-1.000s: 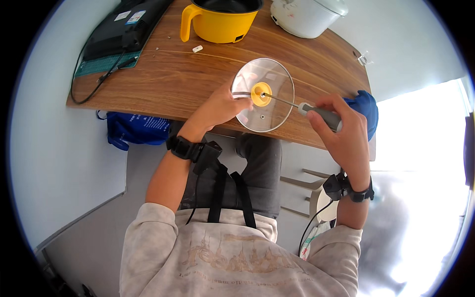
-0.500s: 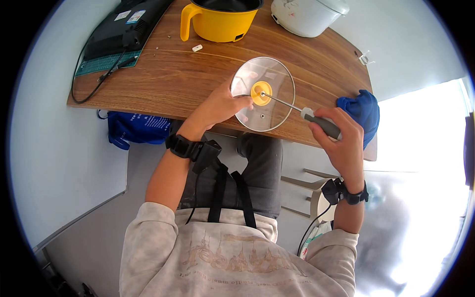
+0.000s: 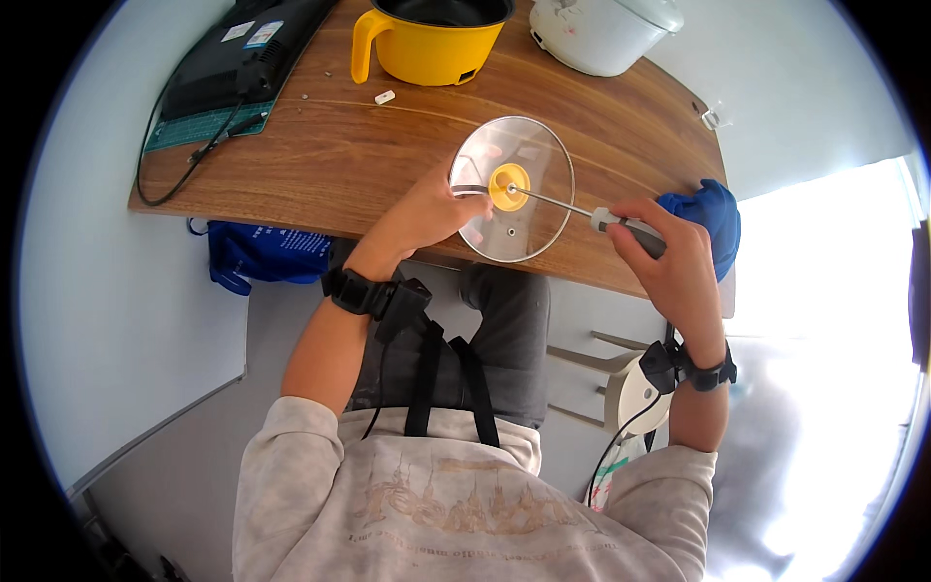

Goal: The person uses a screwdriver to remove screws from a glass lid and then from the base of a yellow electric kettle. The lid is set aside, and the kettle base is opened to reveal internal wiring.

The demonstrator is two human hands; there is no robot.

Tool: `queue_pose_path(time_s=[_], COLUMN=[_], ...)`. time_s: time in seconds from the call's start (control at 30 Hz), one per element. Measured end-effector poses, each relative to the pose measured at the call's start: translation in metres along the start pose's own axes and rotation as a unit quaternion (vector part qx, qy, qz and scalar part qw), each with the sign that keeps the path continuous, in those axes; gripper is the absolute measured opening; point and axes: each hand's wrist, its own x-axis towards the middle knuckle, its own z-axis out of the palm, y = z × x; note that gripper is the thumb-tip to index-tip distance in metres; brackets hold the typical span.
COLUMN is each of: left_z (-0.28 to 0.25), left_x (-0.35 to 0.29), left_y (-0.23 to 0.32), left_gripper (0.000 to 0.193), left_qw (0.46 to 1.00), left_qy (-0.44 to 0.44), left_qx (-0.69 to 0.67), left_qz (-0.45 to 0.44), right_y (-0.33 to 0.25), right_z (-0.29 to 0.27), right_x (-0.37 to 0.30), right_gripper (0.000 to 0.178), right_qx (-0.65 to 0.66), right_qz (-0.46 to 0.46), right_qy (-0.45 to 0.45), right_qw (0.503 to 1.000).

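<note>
Left hand (image 3: pixel 434 209) grips the lid (image 3: pixel 538 163), right hand (image 3: pixel 674 257) grips the screwdriver (image 3: pixel 602 219); its tip (image 3: pixel 514 189) seems seated, so press straight.

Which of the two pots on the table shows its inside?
The yellow pot, on the left, with the handle: its dark interior shows. The white pot to its right shows only its outside and white top.

Blurred lettering on sweatshirt (image 3: pixel 465 466), blue bag (image 3: pixel 264 255), labels (image 3: pixel 264 35) on black device (image 3: pixel 215 85).
</note>
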Motion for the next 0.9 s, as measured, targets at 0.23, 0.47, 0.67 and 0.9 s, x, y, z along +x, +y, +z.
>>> queue_pose_path(time_s=[0.23,0.47,0.67,0.9], left_z=[-0.002,-0.001,-0.002,0.001], left_x=[0.0,0.003,0.001,0.0], left_y=[-0.001,-0.006,-0.005,0.0], left_gripper=[0.064,0.065,0.058,0.058], left_qw=[1.0,1.0,1.0,1.0], left_qy=[0.009,0.027,-0.002,-0.001], left_qx=[0.001,0.011,0.002,-0.011], left_qz=[0.001,0.001,0.012,0.011], right_y=[-0.009,-0.037,-0.071,-0.058], right_z=[-0.011,-0.022,0.004,0.013], right_x=[0.021,0.039,0.02,-0.011], right_gripper=[0.016,0.021,0.008,0.019], right_qx=[-0.033,-0.204,-0.377,-0.43], right_qz=[-0.079,-0.239,-0.385,-0.341], right_qy=[-0.017,-0.039,-0.041,-0.001], right_qw=[0.996,0.948,0.841,0.836])
